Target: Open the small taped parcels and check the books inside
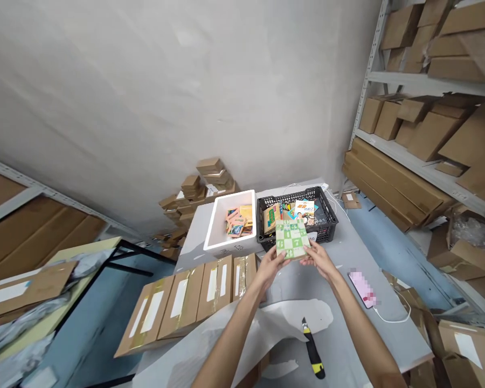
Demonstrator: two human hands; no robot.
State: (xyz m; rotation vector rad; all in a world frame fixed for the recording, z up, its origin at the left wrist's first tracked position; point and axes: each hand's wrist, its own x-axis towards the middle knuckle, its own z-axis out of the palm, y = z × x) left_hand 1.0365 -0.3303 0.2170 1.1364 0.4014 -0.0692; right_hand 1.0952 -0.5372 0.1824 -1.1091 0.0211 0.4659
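Note:
A green-and-white checkered book (292,237) with numbers on its cover is held up between my two hands. My left hand (271,264) grips its lower left corner, and my right hand (318,257) grips its lower right corner. Just beyond the book stands a black plastic crate (330,231) with several books and booklets in it, among them a white booklet (304,210). Left of the crate is a white foam box (213,229) holding small colourful packets (238,222). The book hides part of the crate's front edge.
Taped cardboard boxes (181,296) line the table's left side. A utility knife (313,350) lies near white paper (278,318) in front. A phone (361,290) with a cable lies at right. Shelves of cartons (428,124) stand right; parcels (24,285) lie on a left table.

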